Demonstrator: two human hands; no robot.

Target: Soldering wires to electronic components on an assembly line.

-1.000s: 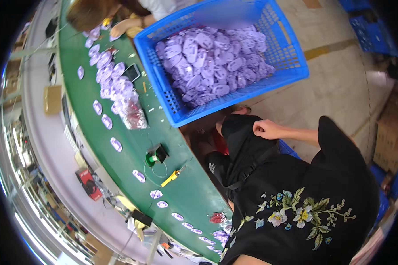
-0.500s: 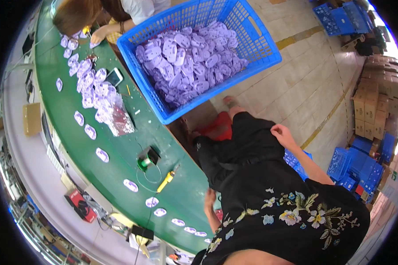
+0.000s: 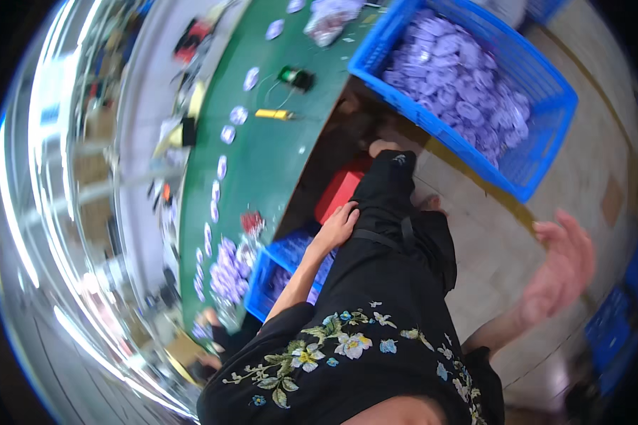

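My left hand (image 3: 339, 225) lies against the thigh of my black trousers (image 3: 376, 262), its fingers stretched over the cloth with nothing in them. Out to the right, above the floor, my right hand (image 3: 563, 265) is raised, smeared by motion, with fingers apart and nothing held. Ahead of it stands a blue plastic crate (image 3: 549, 152) heaped with flat, oval light-purple plastic parts (image 3: 468, 92). Left of my legs runs a green workbench (image 3: 269, 170), along which single purple parts (image 3: 239, 115) sit in a spaced row.
On the bench lie a yellow-handled tool (image 3: 273, 114) and a dark-and-green spool (image 3: 295, 76). A red stool (image 3: 342, 188) stands by the bench edge. Nearer are another blue crate (image 3: 261, 280), a purple pile (image 3: 228, 273) and another person's hand (image 3: 211, 317).
My view has turned, so the crate appears farther right and a nearer bench stretch shows. My left hand has moved from beside the bench to my thigh; my right has swung outward, fingers spreading.
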